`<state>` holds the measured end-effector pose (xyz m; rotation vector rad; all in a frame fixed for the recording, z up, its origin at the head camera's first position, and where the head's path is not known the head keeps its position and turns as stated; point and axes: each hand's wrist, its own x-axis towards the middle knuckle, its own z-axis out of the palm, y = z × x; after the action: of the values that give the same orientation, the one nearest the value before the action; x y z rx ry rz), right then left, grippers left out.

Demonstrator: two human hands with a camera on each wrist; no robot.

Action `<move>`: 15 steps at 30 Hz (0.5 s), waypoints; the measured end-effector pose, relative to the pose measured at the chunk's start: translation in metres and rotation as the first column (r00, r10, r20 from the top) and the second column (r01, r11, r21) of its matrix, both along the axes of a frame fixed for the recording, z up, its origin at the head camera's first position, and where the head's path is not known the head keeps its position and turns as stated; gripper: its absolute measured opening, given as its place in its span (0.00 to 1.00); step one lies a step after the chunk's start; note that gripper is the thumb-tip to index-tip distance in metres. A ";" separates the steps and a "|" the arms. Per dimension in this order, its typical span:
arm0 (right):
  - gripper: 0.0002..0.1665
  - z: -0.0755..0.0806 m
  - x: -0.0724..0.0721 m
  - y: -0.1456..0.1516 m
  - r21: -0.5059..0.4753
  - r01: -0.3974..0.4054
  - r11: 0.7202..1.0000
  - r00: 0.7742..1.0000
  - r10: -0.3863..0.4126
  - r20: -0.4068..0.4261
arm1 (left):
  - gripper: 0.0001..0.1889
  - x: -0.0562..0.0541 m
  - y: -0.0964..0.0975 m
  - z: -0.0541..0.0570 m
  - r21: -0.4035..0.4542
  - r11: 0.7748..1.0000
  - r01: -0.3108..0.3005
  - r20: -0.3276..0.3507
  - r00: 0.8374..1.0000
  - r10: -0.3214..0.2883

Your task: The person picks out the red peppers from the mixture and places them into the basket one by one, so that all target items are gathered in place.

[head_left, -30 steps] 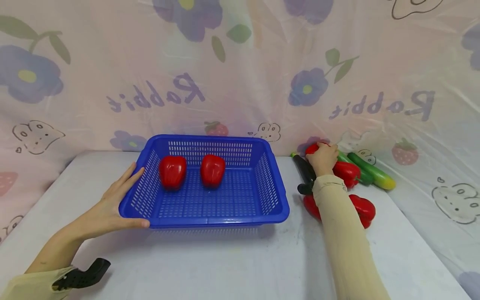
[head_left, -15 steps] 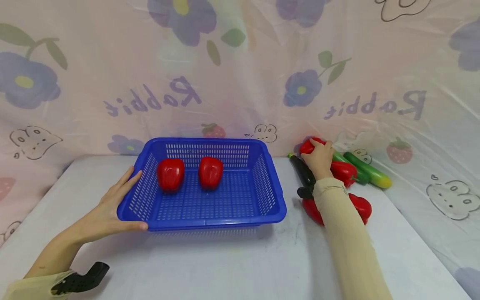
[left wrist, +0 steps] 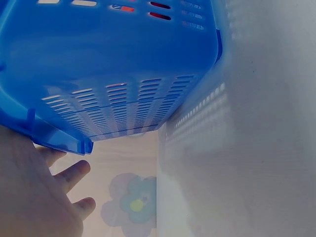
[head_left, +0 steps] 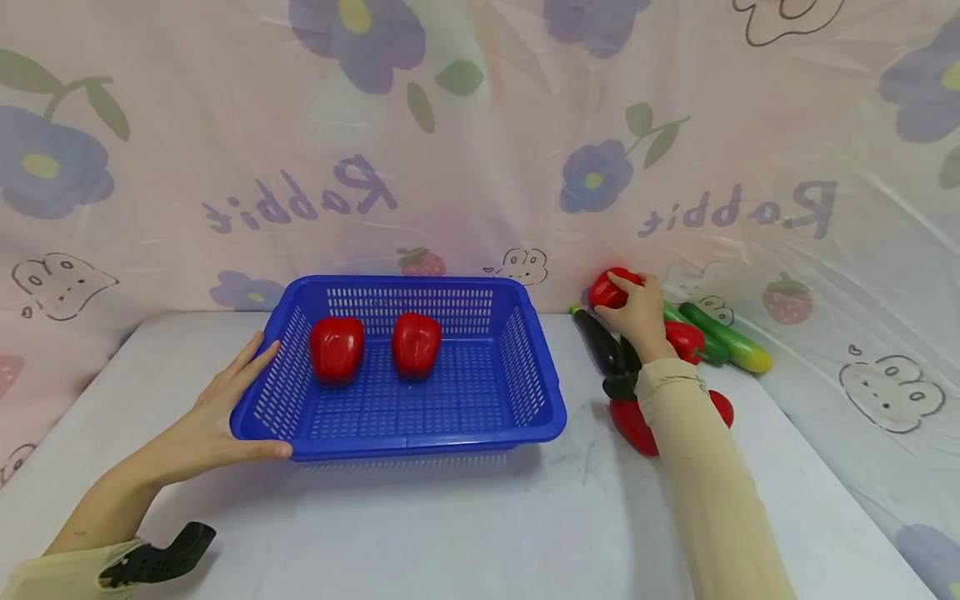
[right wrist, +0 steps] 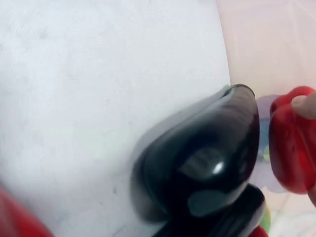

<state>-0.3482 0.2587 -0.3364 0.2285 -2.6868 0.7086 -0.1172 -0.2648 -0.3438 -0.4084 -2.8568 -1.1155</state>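
My right hand (head_left: 636,315) pinches a red bell pepper (head_left: 611,288) between thumb and fingers, at the back right by the curtain. In the right wrist view that bell pepper (right wrist: 292,140) appears at the right edge, beside a dark eggplant (right wrist: 207,153). My left hand (head_left: 213,425) rests with spread, straight fingers against the front-left corner of a blue plastic basket (head_left: 397,446); the left wrist view shows the fingers at its rim. Two red bell peppers, one on the left (head_left: 337,350) and one in the middle (head_left: 416,346), stand inside the basket.
Right of the basket lie an eggplant (head_left: 597,342), a red pepper (head_left: 633,427) partly under my right forearm, another red pepper (head_left: 684,342), and green cucumber-like vegetables (head_left: 727,337). A printed curtain (head_left: 480,167) hangs behind the white table (head_left: 465,525).
My right hand has lifted the red bell pepper slightly, and more of it shows. The left hand stays at the basket; the whole view has shifted a little.
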 end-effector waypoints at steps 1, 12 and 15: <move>0.38 0.000 0.000 0.000 0.005 -0.015 1.000 1.000 0.015 -0.007 | 0.62 0.000 0.000 0.000 0.001 1.000 0.001 0.000 1.000 -0.001; 0.42 0.008 0.000 -0.003 0.010 -0.061 0.998 0.998 0.061 0.005 | 0.62 0.000 0.000 0.000 0.004 1.000 -0.003 0.002 1.000 0.003; 0.41 0.008 0.001 -0.005 0.024 -0.075 0.997 0.997 0.076 -0.019 | 0.62 0.001 0.000 0.000 0.003 1.000 -0.002 -0.001 1.000 0.002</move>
<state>-0.3470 0.2541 -0.3280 0.3430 -2.6806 0.6931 -0.1166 -0.2648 -0.3436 -0.4053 -2.8535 -1.1189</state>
